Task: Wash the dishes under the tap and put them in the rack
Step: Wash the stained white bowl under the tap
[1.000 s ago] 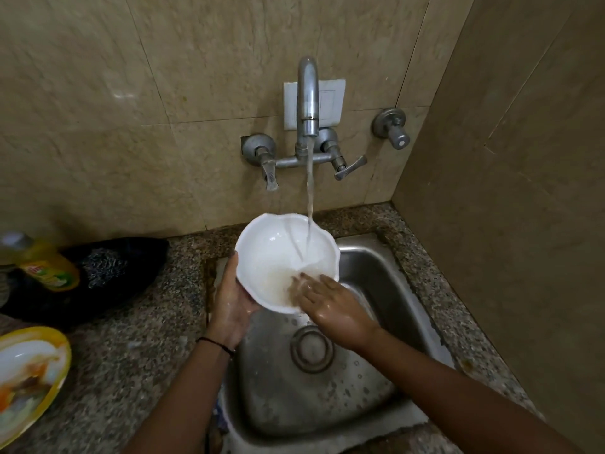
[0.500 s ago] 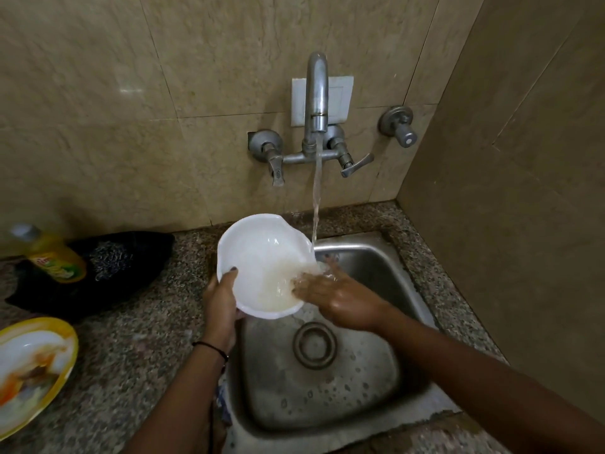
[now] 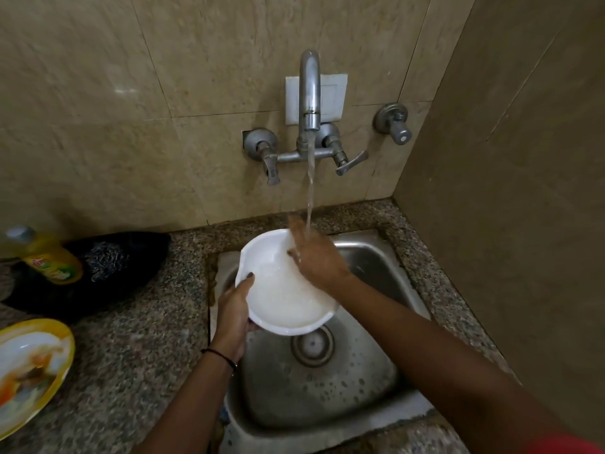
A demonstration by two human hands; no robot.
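Legible writing: none. The yellow dish-soap bottle [image 3: 49,260] at the left edge carried a red and green label, but its lettering was too blurred to read.

Materials: speckled granite counter [image 3: 131,371]; glossy beige marble-look wall tiles [image 3: 203,60]; a square stainless-steel sink [image 3: 327,388], beaded with droplets round a ringed drain [image 3: 312,345]. The wall-mounted metal tap [image 3: 309,93] had a dull grey finish, a hooped spout and two lever handles. It stood before a white plastic wall plate [image 3: 330,96]. A thin water stream [image 3: 309,191] ran from the spout.

The white bowl [image 3: 288,299] was smooth and glossy with a wavy rim, its inside wet. It was held above the sink, over the drain and toward the basin's left side.

The left hand [image 3: 234,314] gripped the bowl's near-left rim, thumb inside and fingers beneath; a thin black wristband [image 3: 219,353] circled the wrist. The right hand [image 3: 316,257] lay inside the bowl at its far rim under the stream, fingers extended and close together against the surface, the tips motion-blurred.

On the counter at left lay a black cloth [image 3: 131,276] with a steel scourer [image 3: 104,257] on it, the bottle lying across its left end. In front of these sat a soiled yellow-rimmed plate [image 3: 32,368].
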